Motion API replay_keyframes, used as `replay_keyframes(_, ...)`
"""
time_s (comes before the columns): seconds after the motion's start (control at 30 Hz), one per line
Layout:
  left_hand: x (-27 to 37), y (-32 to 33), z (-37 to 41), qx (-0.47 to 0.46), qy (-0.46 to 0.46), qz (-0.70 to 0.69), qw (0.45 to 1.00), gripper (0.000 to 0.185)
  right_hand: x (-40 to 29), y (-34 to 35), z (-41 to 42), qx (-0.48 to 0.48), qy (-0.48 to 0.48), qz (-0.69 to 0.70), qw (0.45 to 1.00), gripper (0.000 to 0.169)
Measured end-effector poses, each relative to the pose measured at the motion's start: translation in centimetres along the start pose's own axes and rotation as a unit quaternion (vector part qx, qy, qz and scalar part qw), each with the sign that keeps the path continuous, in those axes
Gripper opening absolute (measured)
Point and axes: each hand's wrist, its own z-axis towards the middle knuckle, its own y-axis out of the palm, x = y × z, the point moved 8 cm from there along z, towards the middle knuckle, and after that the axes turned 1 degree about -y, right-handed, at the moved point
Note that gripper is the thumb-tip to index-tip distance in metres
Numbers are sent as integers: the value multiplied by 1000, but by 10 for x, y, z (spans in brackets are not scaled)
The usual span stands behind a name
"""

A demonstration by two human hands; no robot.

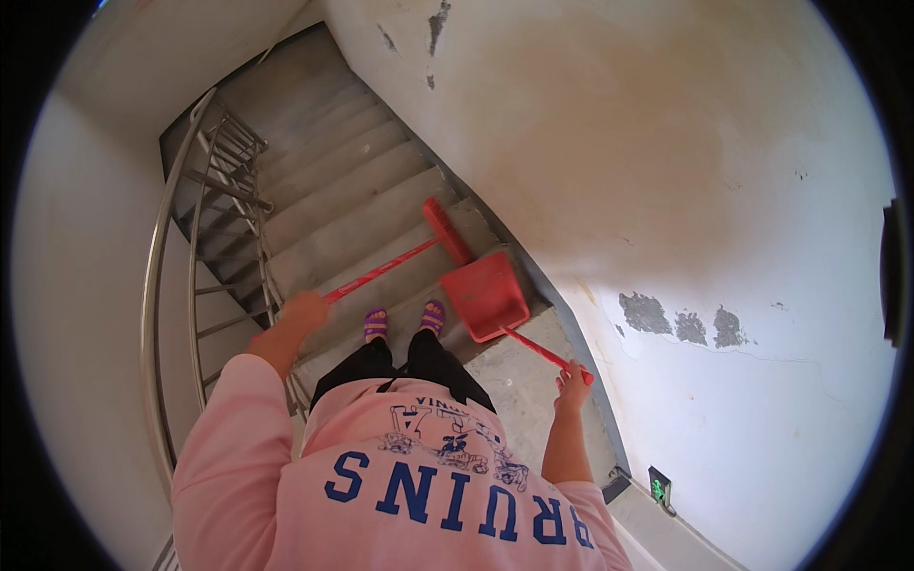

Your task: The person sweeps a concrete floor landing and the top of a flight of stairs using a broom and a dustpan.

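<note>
My left hand (305, 312) grips the red handle of a broom (385, 270), somewhat blurred. The broom's red head (448, 232) lies at the wall side of the stairs, its bristles close to the front edge of a red dustpan (489, 296); whether they touch I cannot tell. My right hand (573, 385) is closed around the end of the dustpan's red handle (539, 347). The pan sits at the edge of the landing, in front of and to the right of my feet in purple sandals (432, 316). Its inside looks dusty.
Concrete stairs (335, 193) run away ahead of me. A metal railing (168, 214) borders them on the left. On the right stands a stained wall (628, 178) with peeled patches, dark along its base. A green-lit sign (659, 488) is low on that wall.
</note>
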Motion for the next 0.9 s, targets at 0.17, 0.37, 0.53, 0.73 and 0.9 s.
replay_keyframes(0.17,-73,4,-21,0,-34,31,999,37,-1,1,2,-13,5,11,1000,26)
replay_keyframes(0.37,-149,-13,-67,3,-91,63,994,35,4,-2,5,-2,31,20,999,26)
replay_keyframes(0.53,-204,-10,-92,14,-126,100,987,34,3,1,-3,-24,17,11,1000,35)
replay_keyframes(0.73,-235,-23,-126,38,-152,112,981,34,2,-4,-5,-12,24,1,1000,44)
replay_keyframes(0.9,-247,-26,-141,52,-145,89,984,35,6,-6,-12,-10,8,-7,1000,51)
